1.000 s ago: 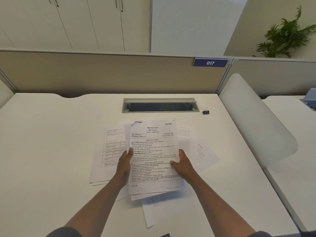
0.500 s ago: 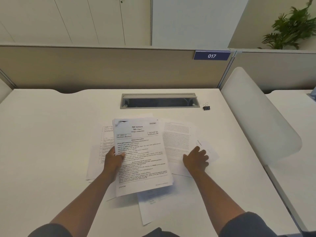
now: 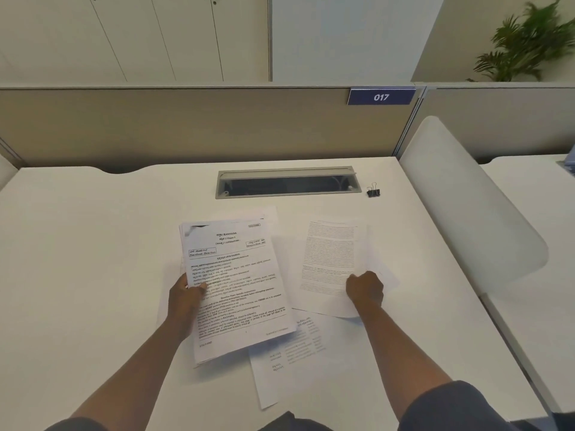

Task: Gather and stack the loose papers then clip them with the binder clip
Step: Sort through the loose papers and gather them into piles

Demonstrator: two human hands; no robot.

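My left hand [image 3: 186, 301] grips the left edge of a stack of printed papers [image 3: 239, 287], thumb on top, holding it tilted just above the white desk [image 3: 93, 259]. My right hand [image 3: 364, 290] has its fingers curled on a printed sheet [image 3: 329, 259] to the right, and pinches its lower right part. One more loose sheet [image 3: 286, 362] lies flat under and below the stack. A small black binder clip [image 3: 373, 191] sits alone at the back right of the desk.
A grey cable slot [image 3: 287, 183] is sunk into the desk behind the papers. A beige partition [image 3: 186, 126] with a blue "017" tag [image 3: 381, 97] closes the back. A white rounded divider [image 3: 473, 213] borders the right side.
My left hand carried the stack to the left. My right hand left the stack, reached right and closed on the separate printed sheet, which now lies clear of the stack.
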